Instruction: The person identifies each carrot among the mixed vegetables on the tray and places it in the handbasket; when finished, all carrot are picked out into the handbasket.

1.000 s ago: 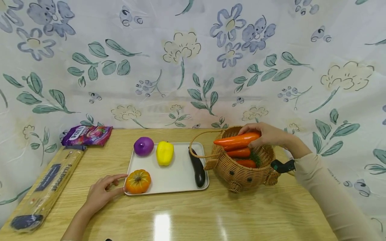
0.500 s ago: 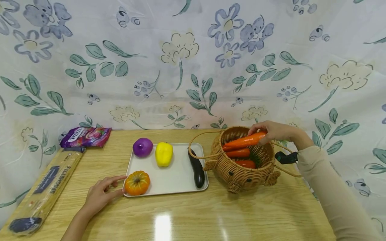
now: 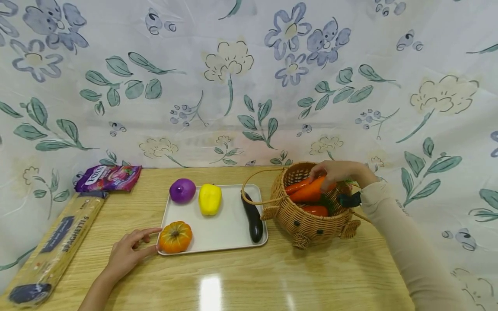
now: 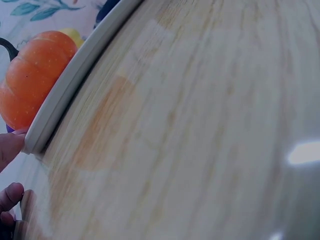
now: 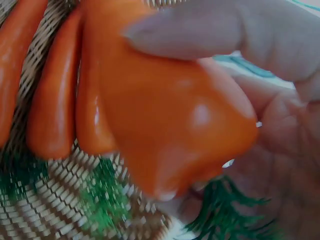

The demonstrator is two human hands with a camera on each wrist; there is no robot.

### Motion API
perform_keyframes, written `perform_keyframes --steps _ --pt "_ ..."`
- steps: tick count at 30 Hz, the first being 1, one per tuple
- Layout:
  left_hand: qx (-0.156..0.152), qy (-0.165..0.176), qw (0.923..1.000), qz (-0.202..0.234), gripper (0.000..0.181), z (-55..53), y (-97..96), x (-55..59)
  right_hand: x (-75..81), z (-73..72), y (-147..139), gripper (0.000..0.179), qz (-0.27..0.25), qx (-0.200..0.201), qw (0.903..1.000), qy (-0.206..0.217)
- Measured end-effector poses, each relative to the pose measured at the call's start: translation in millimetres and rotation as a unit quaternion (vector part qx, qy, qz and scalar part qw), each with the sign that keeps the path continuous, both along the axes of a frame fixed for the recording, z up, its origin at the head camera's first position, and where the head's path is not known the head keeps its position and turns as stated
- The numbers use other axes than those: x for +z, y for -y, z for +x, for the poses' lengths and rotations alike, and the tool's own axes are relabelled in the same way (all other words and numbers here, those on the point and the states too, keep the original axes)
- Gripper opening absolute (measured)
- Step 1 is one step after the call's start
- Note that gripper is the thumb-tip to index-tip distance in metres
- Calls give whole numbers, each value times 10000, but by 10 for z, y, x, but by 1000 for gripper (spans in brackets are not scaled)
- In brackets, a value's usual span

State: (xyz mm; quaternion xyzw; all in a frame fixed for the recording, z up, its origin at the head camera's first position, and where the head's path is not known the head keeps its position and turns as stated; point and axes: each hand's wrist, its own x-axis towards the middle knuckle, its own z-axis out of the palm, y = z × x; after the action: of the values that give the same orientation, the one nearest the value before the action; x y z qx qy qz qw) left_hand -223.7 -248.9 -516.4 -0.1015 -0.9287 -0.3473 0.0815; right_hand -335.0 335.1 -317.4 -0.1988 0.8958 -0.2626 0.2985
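Observation:
My right hand (image 3: 337, 173) is down in the wicker basket (image 3: 307, 228) and grips an orange carrot (image 3: 310, 192). The right wrist view shows my thumb laid across the thick end of the held carrot (image 5: 175, 110), with green leafy tops below. Other carrots (image 5: 52, 110) lie beside it in the basket. My left hand (image 3: 126, 251) rests at the left rim of the white tray (image 3: 218, 233), with index fingertip and thumb at its edge. Close to those fingertips sits a small orange pumpkin (image 3: 176, 237) in the tray corner; the left wrist view shows its dark stem.
On the tray are a purple onion-like vegetable (image 3: 182, 191), a yellow bell pepper (image 3: 210, 199) and a dark eggplant (image 3: 253, 218). A spaghetti pack (image 3: 58, 246) and a purple candy bag (image 3: 109, 178) lie left. The basket's loop handle (image 3: 249, 183) overhangs the tray's right side.
My right hand shifted right with the carrot, then came back left and lower into the basket with it. The left hand stayed at the tray's edge.

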Motion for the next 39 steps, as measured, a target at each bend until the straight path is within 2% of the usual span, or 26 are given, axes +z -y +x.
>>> perform_keyframes --steps 6,10,15,20,23,27,32,39 --pt "5 -36 10000 45 40 24 -10 2 -180 -84 67 38 251 20 9994 -219" --pt "-9 -50 10000 45 40 33 -4 5 -298 -138 87 40 297 12 9995 -116" --pt "-18 -102 9999 40 40 43 4 16 -419 -186 109 42 -65 11 9998 211" --pt "-52 -112 9999 66 40 77 26 2 -496 -162 153 43 -408 123 9990 95" --pt "-50 -124 9999 56 40 104 55 -10 -522 -138 204 41 -434 182 9989 79" --pt "9 -143 9999 58 40 141 99 -8 -544 -100 302 38 -76 201 9997 68" --pt "36 -119 9999 96 40 168 127 -9 -564 -76 401 33 460 302 9983 -188" --pt "37 -78 9999 82 41 151 147 -22 -614 -86 444 28 480 195 9985 -147"
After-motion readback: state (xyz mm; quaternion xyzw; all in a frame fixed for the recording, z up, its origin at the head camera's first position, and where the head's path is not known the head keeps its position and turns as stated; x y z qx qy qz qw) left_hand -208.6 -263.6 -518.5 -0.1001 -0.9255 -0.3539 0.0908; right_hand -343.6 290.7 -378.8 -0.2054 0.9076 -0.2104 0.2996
